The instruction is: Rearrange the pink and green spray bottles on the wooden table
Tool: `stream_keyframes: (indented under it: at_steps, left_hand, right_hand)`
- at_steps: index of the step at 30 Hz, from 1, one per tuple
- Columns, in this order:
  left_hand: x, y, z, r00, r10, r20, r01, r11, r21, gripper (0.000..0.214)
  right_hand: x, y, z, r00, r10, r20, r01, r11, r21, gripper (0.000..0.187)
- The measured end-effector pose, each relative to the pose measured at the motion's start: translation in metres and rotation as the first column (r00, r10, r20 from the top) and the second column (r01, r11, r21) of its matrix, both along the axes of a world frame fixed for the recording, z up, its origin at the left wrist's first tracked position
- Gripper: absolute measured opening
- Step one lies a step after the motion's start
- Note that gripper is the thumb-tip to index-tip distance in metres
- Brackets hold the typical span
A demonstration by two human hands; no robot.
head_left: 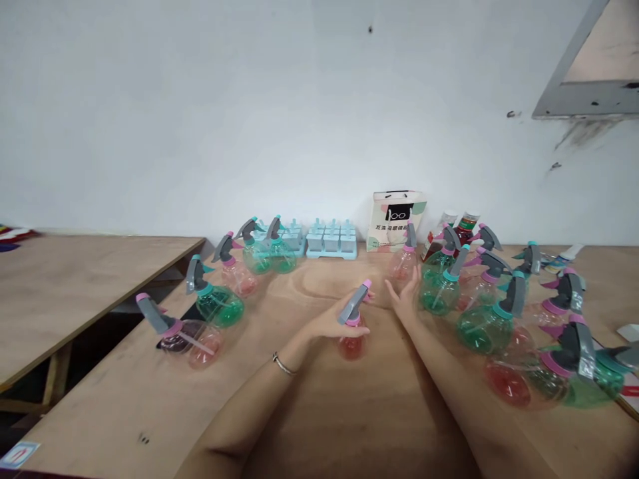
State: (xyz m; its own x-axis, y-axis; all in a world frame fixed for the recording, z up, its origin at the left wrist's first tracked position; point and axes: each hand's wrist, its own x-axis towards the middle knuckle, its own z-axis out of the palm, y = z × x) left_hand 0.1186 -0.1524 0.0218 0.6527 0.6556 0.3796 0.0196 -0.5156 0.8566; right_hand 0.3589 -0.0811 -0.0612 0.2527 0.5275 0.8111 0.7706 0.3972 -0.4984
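My left hand is closed round the neck of a pink spray bottle with a grey trigger head, which stands on the wooden table in front of me. A thin bracelet sits on that wrist. My right hand is just to the right, fingers stretched out and apart, holding nothing. It hovers beside another pink spray bottle and a green spray bottle.
Several pink and green spray bottles crowd the right side and stand along the left. Blue ice-pop moulds and a white box stand against the wall. A gap separates a second table on the left.
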Motion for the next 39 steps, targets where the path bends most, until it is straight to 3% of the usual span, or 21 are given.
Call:
stream_keyframes:
  at_steps: [5,9,12,18,21,25,31,34,39]
  left_hand:
    - [-0.001,0.004,-0.001,0.995,-0.094,-0.019,0.093,0.995,-0.042,0.074]
    - [0.000,0.004,-0.002,0.994,-0.108,-0.006,0.108,0.993,-0.042,0.069]
    - [0.000,0.005,-0.005,0.993,-0.115,0.014,0.115,0.990,-0.078,0.068]
    - [-0.004,0.005,-0.006,0.998,-0.060,0.005,0.060,0.981,-0.186,0.085]
    - [-0.007,0.004,-0.001,1.000,-0.013,0.006,0.014,0.976,-0.219,0.080]
    - [-0.009,0.002,0.011,0.989,-0.019,0.147,0.068,0.940,-0.335,0.064]
    - [-0.012,-0.003,0.028,0.907,-0.009,0.421,0.226,0.854,-0.469,0.064]
    - [-0.015,-0.008,0.035,0.908,0.012,0.419,0.229,0.823,-0.520,0.063]
    - [-0.009,-0.021,0.049,0.945,-0.009,0.326,0.209,0.783,-0.585,0.064]
  right_hand:
    - [0.007,0.007,0.002,0.984,-0.169,0.060,0.160,0.978,0.133,0.078]
    - [0.026,-0.013,0.002,0.955,-0.293,0.034,0.265,0.903,0.339,0.067]
    - [0.043,-0.028,0.006,0.928,-0.371,0.044,0.320,0.851,0.416,0.066]
    - [0.057,-0.039,0.011,0.870,-0.489,-0.063,0.474,0.793,0.382,0.075]
    - [0.056,-0.035,0.006,0.862,-0.477,-0.173,0.506,0.832,0.226,0.081]
    - [0.050,-0.031,0.001,0.906,-0.312,-0.286,0.353,0.930,0.106,0.087]
    - [0.028,-0.046,-0.004,0.958,-0.069,-0.279,0.074,0.997,0.007,0.079]
    - [0.015,-0.059,-0.013,0.960,0.105,-0.260,-0.123,0.991,-0.055,0.075]
    - [0.003,-0.078,-0.025,0.930,0.258,-0.262,-0.294,0.949,-0.110,0.072]
